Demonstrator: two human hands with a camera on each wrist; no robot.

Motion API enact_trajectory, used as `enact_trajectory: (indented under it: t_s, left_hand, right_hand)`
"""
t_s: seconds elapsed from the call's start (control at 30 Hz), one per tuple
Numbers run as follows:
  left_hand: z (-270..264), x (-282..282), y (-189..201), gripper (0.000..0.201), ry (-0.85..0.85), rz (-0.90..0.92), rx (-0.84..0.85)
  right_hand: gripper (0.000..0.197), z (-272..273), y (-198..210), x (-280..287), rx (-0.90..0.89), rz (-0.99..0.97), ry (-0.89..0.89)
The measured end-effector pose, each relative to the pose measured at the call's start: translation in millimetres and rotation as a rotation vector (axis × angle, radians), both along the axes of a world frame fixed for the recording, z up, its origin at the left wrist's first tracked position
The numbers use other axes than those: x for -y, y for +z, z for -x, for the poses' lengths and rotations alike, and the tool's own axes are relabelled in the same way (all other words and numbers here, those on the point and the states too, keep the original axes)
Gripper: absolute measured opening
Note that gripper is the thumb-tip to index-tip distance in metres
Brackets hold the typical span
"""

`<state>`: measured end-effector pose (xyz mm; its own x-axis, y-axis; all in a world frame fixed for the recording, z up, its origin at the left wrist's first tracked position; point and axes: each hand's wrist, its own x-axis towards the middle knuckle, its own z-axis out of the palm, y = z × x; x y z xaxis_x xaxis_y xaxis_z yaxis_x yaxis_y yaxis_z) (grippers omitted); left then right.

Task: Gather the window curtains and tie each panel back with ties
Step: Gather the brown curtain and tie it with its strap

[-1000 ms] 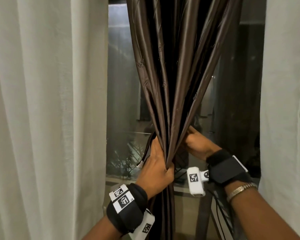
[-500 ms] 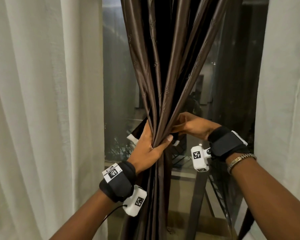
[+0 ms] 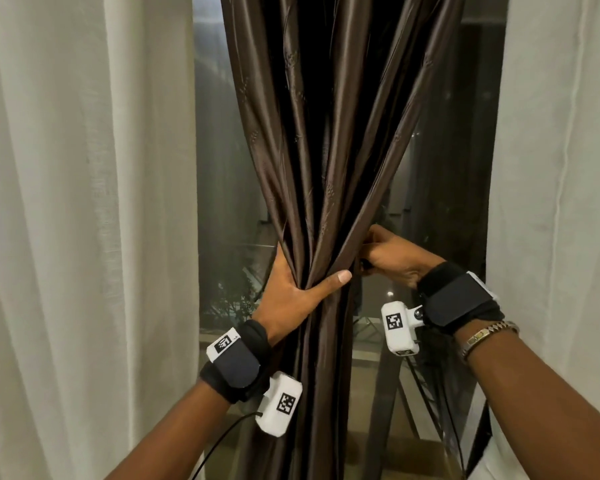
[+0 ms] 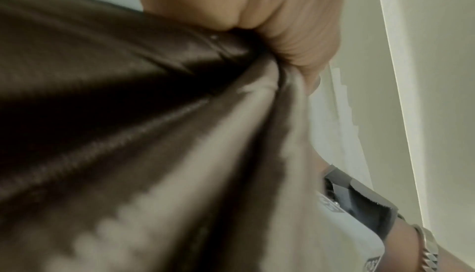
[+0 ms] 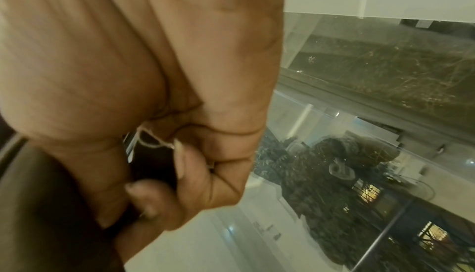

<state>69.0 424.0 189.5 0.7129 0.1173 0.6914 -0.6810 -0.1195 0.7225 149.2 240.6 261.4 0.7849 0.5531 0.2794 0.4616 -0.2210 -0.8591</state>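
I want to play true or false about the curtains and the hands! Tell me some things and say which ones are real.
1. The left hand grips the bunched brown curtain. True.
2. The brown curtain is already tied with a big red bow. False: no bow shows; only the hands hold it gathered.
3. White curtains hang on both sides of the brown one. True.
4. The right hand hangs down by the person's side. False: it is up at the right edge of the brown curtain, fingers curled on dark fabric.
5. A metal bracelet sits on the left wrist. False: it is on the right wrist.
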Motion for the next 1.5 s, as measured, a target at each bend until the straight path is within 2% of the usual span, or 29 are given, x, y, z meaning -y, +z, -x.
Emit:
enact_trajectory:
  t_s: [0.1,0.23,0.33,0.5,0.6,0.67,0.77,0.83,0.93,1.07,1.1,1.13,1.2,1.23,1.27,1.3,1.4,1.43,1.5]
  left_hand:
    - [-5,2,0,0.057,0.069,0.136,0.077]
    - [-12,-3,-2,0.037,0.105,0.192,0.059]
    - [-16,-5,-1,0.032,0.124,0.204,0.045]
    - [-25,0,-2,0.03,0.184,0.168,0.022]
    - [-28,0,-5,0.031,0.248,0.132,0.012]
    - [-30,0,-8,0.032,0.3,0.082,0.008]
    - [-26,6,-7,0.037,0.353,-0.045,0.019]
    - [-22,11,-3,0.033,0.445,-0.19,0.005]
    - [-22,10,-3,0.042,0.521,-0.318,0.035]
    - [-17,8,-4,0.051,0.582,-0.43,0.108]
    - [-14,8,-5,0.051,0.595,-0.44,0.123]
    - [-12,9,-5,0.052,0.618,-0.431,0.142]
    - [-14,7,-7,0.045,0.624,-0.396,0.173]
    - [-11,8,-6,0.047,0.584,-0.354,0.196]
    - [-9,10,-7,0.058,0.559,-0.333,0.221]
    - [-10,10,-8,0.065,0.533,-0.338,0.266]
    - [-4,5,-11,0.057,0.636,-0.569,0.4]
    - [-6,2,-12,0.057,0.634,-0.65,0.417]
    - [-1,-5,-11,0.06,0.568,-0.695,0.402]
  right_hand:
    - [0.021,6,7,8,0.002,-0.142,-0.058]
    - [0.025,8,7,29,-0.111,-0.391,-0.05]
    - [0.024,23,2,38,-0.027,-0.455,-0.071]
    - [0.033,52,-3,39,0.155,-0.314,-0.139]
    - [0.024,67,-4,37,0.088,-0.291,-0.175]
    - [0.019,76,-6,34,0.154,-0.239,-0.213]
    - [0.015,90,-4,24,0.33,-0.093,-0.218]
    - [0.014,96,3,17,0.35,0.033,-0.202]
    - [0.015,104,9,8,0.339,0.184,-0.236]
    - [0.02,114,12,-9,0.483,0.322,-0.334]
    - [0.017,117,13,-15,0.482,0.325,-0.336]
    - [0.023,120,13,-21,0.472,0.316,-0.345]
    - [0.051,122,11,-32,0.464,0.241,-0.403]
    - [0.059,122,9,-37,0.481,0.2,-0.448]
    - [0.06,120,8,-41,0.502,0.166,-0.488]
    - [0.055,117,5,-44,0.514,0.143,-0.52]
    - [0.026,103,5,-48,0.478,0.101,-0.557]
    - [0.021,99,6,-47,0.453,0.081,-0.551]
    - [0.018,92,8,-45,0.382,-0.002,-0.514]
